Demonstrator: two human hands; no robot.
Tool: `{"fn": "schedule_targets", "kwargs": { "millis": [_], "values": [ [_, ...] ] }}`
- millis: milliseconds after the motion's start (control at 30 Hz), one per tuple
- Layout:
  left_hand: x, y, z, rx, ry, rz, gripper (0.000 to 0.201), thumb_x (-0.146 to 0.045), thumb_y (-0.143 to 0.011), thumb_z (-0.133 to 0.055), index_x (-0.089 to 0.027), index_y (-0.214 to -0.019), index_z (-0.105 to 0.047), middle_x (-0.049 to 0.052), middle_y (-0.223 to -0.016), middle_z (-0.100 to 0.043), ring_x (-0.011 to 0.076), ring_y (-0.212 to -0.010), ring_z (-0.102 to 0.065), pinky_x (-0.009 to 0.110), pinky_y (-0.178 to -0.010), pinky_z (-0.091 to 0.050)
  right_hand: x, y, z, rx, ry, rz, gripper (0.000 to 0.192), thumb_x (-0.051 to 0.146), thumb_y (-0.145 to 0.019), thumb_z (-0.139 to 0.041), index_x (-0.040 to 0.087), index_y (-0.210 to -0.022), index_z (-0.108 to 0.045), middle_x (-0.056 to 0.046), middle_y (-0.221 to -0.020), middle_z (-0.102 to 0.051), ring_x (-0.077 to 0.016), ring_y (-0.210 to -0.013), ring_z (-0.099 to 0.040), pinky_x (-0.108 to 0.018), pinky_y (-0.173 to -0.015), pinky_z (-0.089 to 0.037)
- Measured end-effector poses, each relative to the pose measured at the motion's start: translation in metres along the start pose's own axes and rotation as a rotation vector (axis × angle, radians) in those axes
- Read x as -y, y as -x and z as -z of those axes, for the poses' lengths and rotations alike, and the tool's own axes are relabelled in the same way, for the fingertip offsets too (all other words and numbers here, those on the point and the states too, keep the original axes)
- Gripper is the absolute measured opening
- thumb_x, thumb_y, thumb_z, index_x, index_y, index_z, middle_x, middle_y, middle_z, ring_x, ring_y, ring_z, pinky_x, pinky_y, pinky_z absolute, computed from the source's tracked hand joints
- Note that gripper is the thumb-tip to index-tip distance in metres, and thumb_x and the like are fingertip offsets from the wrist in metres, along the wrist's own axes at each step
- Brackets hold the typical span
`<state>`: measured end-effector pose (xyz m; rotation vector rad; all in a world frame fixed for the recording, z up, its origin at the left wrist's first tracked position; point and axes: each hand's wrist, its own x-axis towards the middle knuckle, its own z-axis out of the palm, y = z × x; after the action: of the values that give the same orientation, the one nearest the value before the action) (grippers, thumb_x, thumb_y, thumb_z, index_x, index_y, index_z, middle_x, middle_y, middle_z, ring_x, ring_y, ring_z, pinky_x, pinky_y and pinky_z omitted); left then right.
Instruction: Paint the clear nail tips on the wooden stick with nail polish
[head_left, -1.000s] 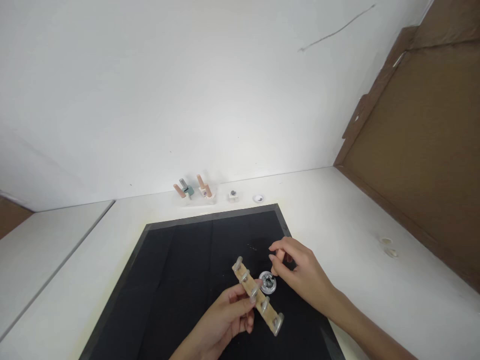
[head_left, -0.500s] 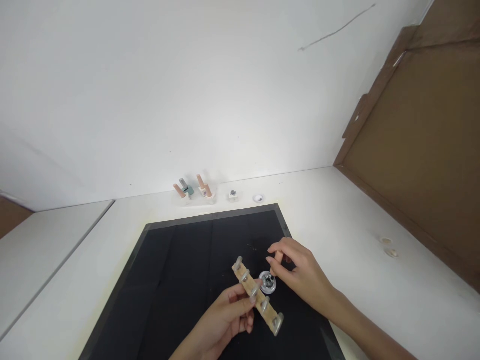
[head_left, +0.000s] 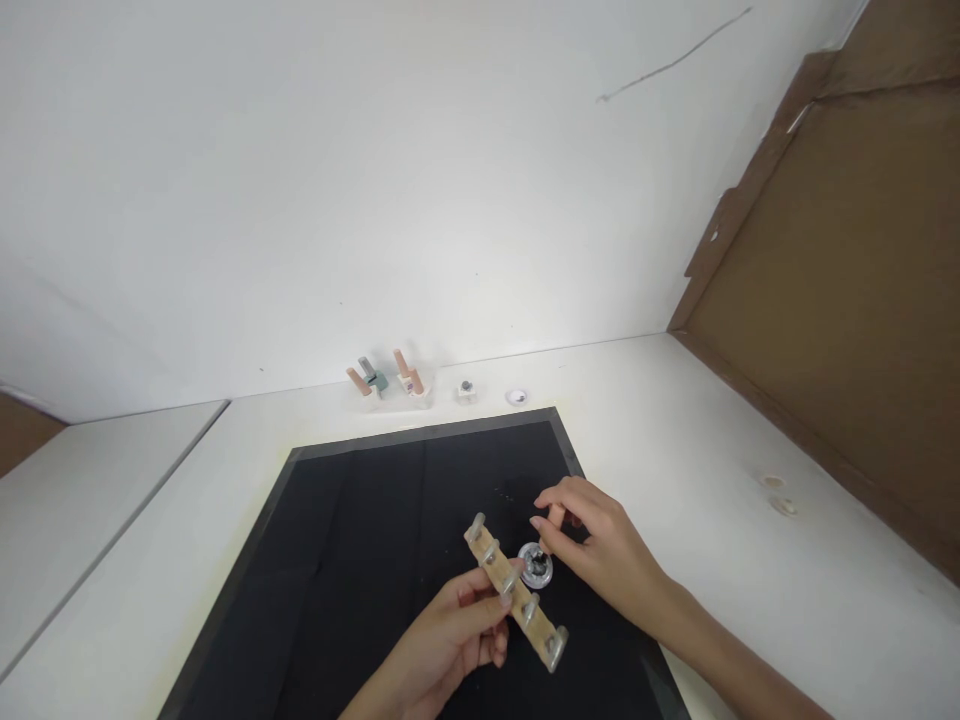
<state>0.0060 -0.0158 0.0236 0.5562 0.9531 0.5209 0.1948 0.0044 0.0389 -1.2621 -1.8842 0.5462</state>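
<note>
My left hand (head_left: 469,625) grips a wooden strip (head_left: 517,598) between thumb and fingers. Several clear, glittery false nails stand in a row along this strip, which slants down to the right. In my closed right hand (head_left: 589,525) is a nail polish brush by its peach-coloured cap (head_left: 556,514); its lower end points down at a small round dish (head_left: 535,566), and the bristles are too small to make out. Silvery and dark bits lie in the dish, just beyond the strip. It rests on the black mat (head_left: 375,560), under both hands.
Nail polish bottles with peach and grey caps (head_left: 401,362) stand in a clear tray (head_left: 401,403) by the white wall. Beside them are a small capless bottle (head_left: 466,393) and a little white dish (head_left: 517,397). A brown panel (head_left: 840,300) borders the table on the right.
My right hand has shifted very slightly left with the brush by the dish. My left hand and the strip have stayed in place.
</note>
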Motion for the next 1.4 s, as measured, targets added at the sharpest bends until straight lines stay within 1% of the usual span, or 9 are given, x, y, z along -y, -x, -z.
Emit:
{"fn": "schedule_targets", "kwargs": {
  "millis": [367, 633, 867, 1000, 1400],
  "values": [
    [-0.0027, 0.0002, -0.0012, 0.001, 0.003, 0.006, 0.042, -0.034, -0.059, -0.078, -0.015, -0.096, -0.068, -0.005, -0.053, -0.051, 0.0041, -0.046, -0.044, 0.019, -0.05, -0.036, 0.001, 0.0012, -0.0015, 0.004, 0.004, 0.016, 0.01, 0.011, -0.082, -0.055, 0.021, -0.082, -0.057, 0.001, -0.061, -0.058, -0.0186, -0.066, -0.057, -0.03, -0.061, -0.044],
    [-0.0025, 0.0007, -0.0015, 0.0, -0.005, 0.008, 0.042, -0.033, -0.059, -0.078, -0.015, -0.096, -0.069, -0.004, -0.054, -0.052, 0.0039, -0.046, -0.043, 0.019, -0.05, -0.036, 0.0019, 0.0019, -0.0012, 0.017, -0.032, -0.03, 0.009, 0.012, -0.083, -0.055, 0.021, -0.081, -0.056, 0.001, -0.061, -0.059, -0.0182, -0.068, -0.056, -0.03, -0.064, -0.044],
    [0.0005, 0.0001, 0.0009, 0.001, 0.006, -0.011, 0.041, -0.032, -0.059, -0.078, -0.016, -0.096, -0.069, -0.003, -0.058, -0.055, 0.0038, -0.046, -0.043, 0.019, -0.051, -0.037, 0.0018, 0.0009, 0.0007, -0.023, -0.035, -0.04, 0.007, 0.014, -0.084, -0.053, 0.02, -0.081, -0.056, 0.0, -0.06, -0.059, -0.0184, -0.066, -0.055, -0.031, -0.065, -0.044],
    [-0.0009, 0.0013, -0.0002, -0.009, -0.004, 0.007, 0.042, -0.033, -0.058, -0.078, -0.016, -0.095, -0.069, -0.004, -0.053, -0.052, 0.0046, -0.046, -0.044, 0.019, -0.051, -0.037, 0.0012, 0.0006, -0.0001, -0.046, -0.023, -0.037, 0.008, 0.013, -0.083, -0.052, 0.02, -0.08, -0.056, 0.0, -0.059, -0.058, -0.0183, -0.065, -0.054, -0.031, -0.063, -0.043],
    [-0.0011, 0.0017, -0.0012, -0.005, 0.005, 0.001, 0.041, -0.03, -0.06, -0.077, -0.013, -0.096, -0.067, -0.003, -0.055, -0.053, 0.0049, -0.046, -0.043, 0.02, -0.051, -0.036, 0.0042, -0.0004, 0.0005, -0.028, 0.018, -0.024, 0.01, 0.012, -0.082, -0.053, 0.02, -0.078, -0.056, 0.0, -0.057, -0.057, -0.0189, -0.064, -0.055, -0.03, -0.061, -0.044]
  ]
}}
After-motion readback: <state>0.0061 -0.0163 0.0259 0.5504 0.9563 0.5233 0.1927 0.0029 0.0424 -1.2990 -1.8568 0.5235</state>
